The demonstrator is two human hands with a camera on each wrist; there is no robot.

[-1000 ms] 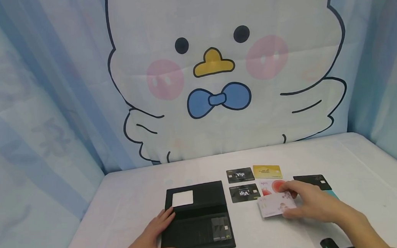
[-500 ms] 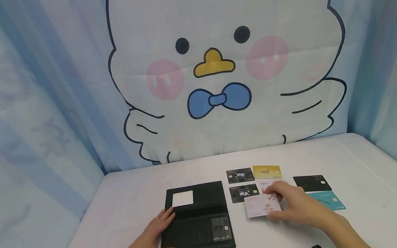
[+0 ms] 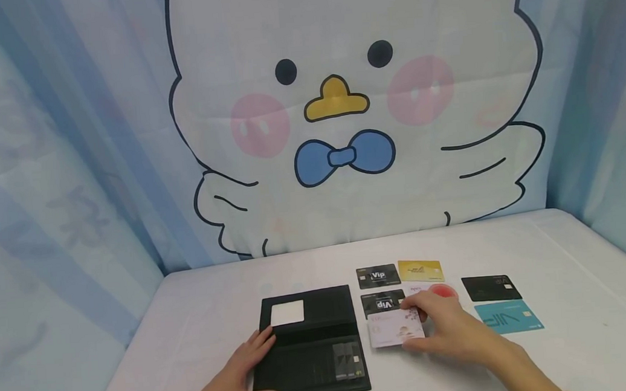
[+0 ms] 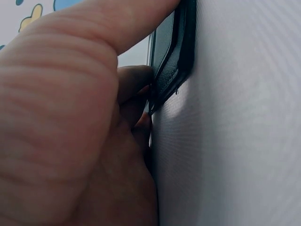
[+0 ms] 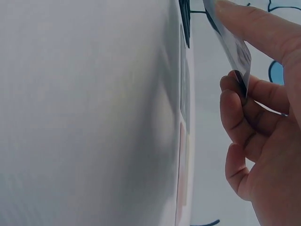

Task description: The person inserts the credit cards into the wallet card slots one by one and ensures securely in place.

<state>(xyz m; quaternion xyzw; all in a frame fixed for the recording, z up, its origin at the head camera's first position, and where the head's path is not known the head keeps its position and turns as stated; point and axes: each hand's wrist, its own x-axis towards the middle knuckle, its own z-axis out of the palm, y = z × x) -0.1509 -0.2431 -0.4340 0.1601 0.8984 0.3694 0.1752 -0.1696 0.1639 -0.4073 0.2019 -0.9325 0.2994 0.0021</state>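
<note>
A black card wallet (image 3: 308,365) lies unfolded on the table, a white patch in its upper half and a card in a clear slot at its lower right. My left hand (image 3: 233,377) rests on the wallet's left edge, thumb at the near corner. Between the thumb and fingers of my right hand (image 3: 450,328) is a pale pink VIP card (image 3: 393,328), pinched at its right end. The right wrist view shows this card (image 5: 237,52) raised off the table. In the head view it partly covers the lower black Vip card (image 3: 383,301).
Behind lie another black Vip card (image 3: 378,276), a gold card (image 3: 420,270) and a white card with red circles (image 3: 442,290), partly hidden by the right hand. Further right are a black card (image 3: 491,288) and a teal card (image 3: 509,317). A printed curtain (image 3: 346,205) stands behind the table.
My right hand has carried the pink card leftward toward the wallet, uncovering the teal card. The left hand and the wallet have stayed in place.
</note>
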